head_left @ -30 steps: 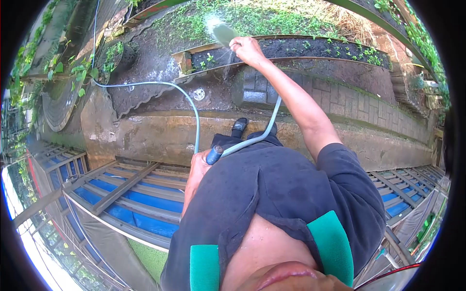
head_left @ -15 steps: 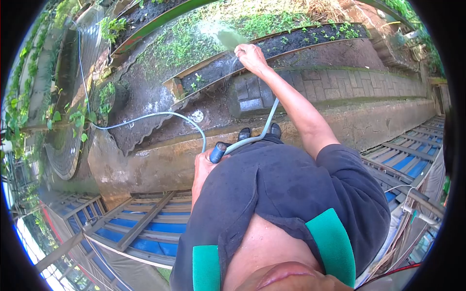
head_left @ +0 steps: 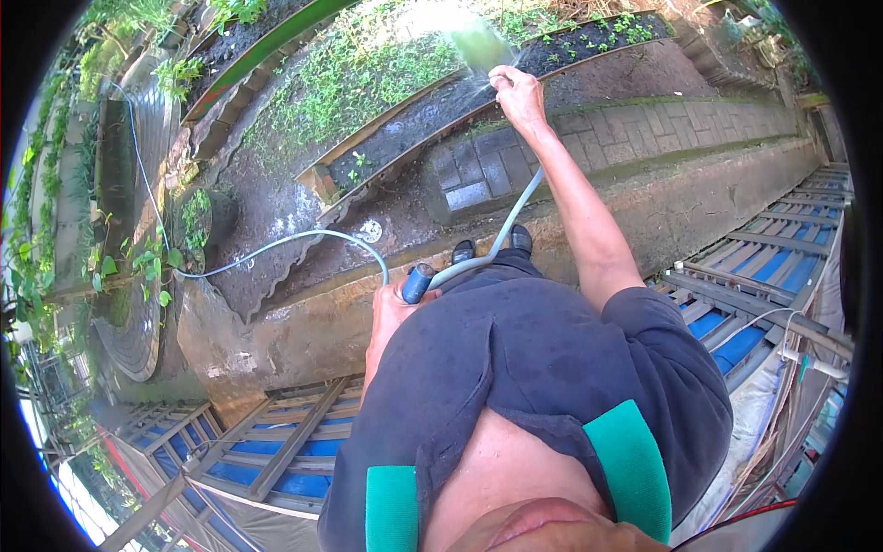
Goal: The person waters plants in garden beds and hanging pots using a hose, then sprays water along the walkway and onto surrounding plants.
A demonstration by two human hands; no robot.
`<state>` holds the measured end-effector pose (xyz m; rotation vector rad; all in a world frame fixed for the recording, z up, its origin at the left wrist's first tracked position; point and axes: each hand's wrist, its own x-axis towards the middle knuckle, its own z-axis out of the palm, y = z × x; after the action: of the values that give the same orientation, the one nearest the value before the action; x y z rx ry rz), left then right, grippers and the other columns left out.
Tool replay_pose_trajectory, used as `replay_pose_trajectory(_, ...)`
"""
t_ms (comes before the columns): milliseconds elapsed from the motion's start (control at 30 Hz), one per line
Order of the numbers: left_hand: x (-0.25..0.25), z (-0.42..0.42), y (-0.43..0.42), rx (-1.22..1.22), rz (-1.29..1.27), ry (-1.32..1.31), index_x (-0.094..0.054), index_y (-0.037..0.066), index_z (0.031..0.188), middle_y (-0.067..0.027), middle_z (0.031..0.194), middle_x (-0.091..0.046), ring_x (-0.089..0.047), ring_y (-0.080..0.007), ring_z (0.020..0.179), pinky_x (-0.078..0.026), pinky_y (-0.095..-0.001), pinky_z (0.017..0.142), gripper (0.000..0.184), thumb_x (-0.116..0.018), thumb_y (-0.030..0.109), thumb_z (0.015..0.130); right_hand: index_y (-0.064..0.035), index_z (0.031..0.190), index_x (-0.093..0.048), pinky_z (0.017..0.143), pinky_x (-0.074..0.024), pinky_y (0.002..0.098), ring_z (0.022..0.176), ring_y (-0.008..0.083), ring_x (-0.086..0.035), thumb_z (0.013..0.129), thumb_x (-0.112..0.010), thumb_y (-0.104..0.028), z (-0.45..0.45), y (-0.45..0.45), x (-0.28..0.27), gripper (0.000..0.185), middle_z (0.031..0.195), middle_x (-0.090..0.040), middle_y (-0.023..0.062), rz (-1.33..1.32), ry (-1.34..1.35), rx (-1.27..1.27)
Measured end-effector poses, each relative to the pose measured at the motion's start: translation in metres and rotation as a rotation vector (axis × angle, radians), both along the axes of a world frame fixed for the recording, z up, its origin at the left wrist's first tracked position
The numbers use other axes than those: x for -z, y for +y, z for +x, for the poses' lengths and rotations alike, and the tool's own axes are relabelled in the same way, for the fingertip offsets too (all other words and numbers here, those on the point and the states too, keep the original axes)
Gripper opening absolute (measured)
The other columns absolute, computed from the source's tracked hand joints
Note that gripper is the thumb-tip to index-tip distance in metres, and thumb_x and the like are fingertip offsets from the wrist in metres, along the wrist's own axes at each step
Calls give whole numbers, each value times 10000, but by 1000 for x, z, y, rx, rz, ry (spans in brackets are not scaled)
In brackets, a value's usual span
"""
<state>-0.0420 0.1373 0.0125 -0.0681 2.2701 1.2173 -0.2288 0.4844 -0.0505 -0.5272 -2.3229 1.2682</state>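
1. Plainly, the hose (head_left: pixel 512 216) is the thing in hand: its thicker stretch rises from the person's waist and slips behind the right forearm, while a thinner stretch curves off leftward along the ground.
2. Up front, the right hand (head_left: pixel 521 99) reaches over the narrow soil bed (head_left: pixel 405 125), its fingers pinched narrow at the hose's spraying end, though the end itself is hidden from me.
3. Just beyond those fingertips, a blurred, greenish spray (head_left: pixel 478 44) fans out.
4. Down by the belly, the left hand (head_left: pixel 388 311) has its fingers wrapped round a blue cylinder (head_left: pixel 418 283), right beside the hose.
5. Below, dark shoes (head_left: pixel 464 251) stand near the hose.
6. Farther out, a brick path (head_left: pixel 635 138) runs to the right, and leafy green plants (head_left: pixel 359 87) grow past the bed.
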Motion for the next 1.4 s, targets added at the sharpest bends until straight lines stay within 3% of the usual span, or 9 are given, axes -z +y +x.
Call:
replay_pose_trajectory(200, -21, -18, 8, -16, 12, 63, -660, -3, 766, -64, 569, -552, -495, -114, 559, -439, -320, 560, 227, -779, 186, 728, -84, 942, -717, 581, -472, 260, 588, 81, -592, 857, -626, -110, 4, 24, -8, 128, 691, -643, 7, 4, 92, 92)
replay_pose_trajectory(300, -39, -25, 11, -39, 49, 136, -638, -11, 732, -34, 574, -534, -455, -98, 570, -423, -313, 554, 204, -775, 141, 735, -86, 913, -720, 625, -488, 318, 622, 173, -628, 848, -605, -137, 8, 32, -23, 142, 683, -654, 89, -141, 69, 165)
replay_pose_trajectory(333, -43, -27, 10, -52, 82, 165, -638, -13, 733, -31, 583, -540, -457, -99, 574, -424, -312, 557, 202, -776, 135, 734, -74, 962, -720, 590, -484, 244, 594, 73, -596, 859, -628, -106, 10, 37, -27, 142, 734, -670, 8, -116, 49, 175)
replay_pose_trajectory(567, -78, -49, 2, -123, 139, 261, -660, -3, 772, 14, 662, -584, -488, -61, 611, -412, -251, 565, 174, -794, 103, 740, -69, 964, -725, 566, -460, 224, 597, 54, -583, 859, -647, -90, 17, 63, -37, 133, 710, -646, -17, -235, 97, 252)
replay_pose_trajectory(600, -82, -52, 0, -123, 140, 283, -663, -3, 776, 13, 666, -589, -495, -60, 614, -415, -249, 567, 176, -797, 103, 740, -88, 974, -723, 481, -416, 229, 527, 51, -533, 872, -641, -101, 17, 65, -37, 132, 680, -626, -16, -242, 140, 259)
replay_pose_trajectory(800, -110, -56, -1, -138, 158, 346, -688, -8, 827, 2, 691, -617, -530, -65, 633, -428, -242, 585, 152, -792, 77, 755, -133, 1000, -716, 350, -280, 222, 424, 37, -399, 902, -622, -145, 26, 75, -39, 137, 624, -572, -15, -370, 139, 297)
replay_pose_trajectory(1400, -101, -54, -13, -126, 166, 312, -697, -14, 887, -10, 738, -640, -544, -77, 672, -439, -243, 623, 184, -791, 63, 749, -104, 1035, -698, 350, -267, 206, 429, 27, -398, 909, -623, -142, 36, 68, -63, 152, 616, -554, -19, -452, 113, 297)
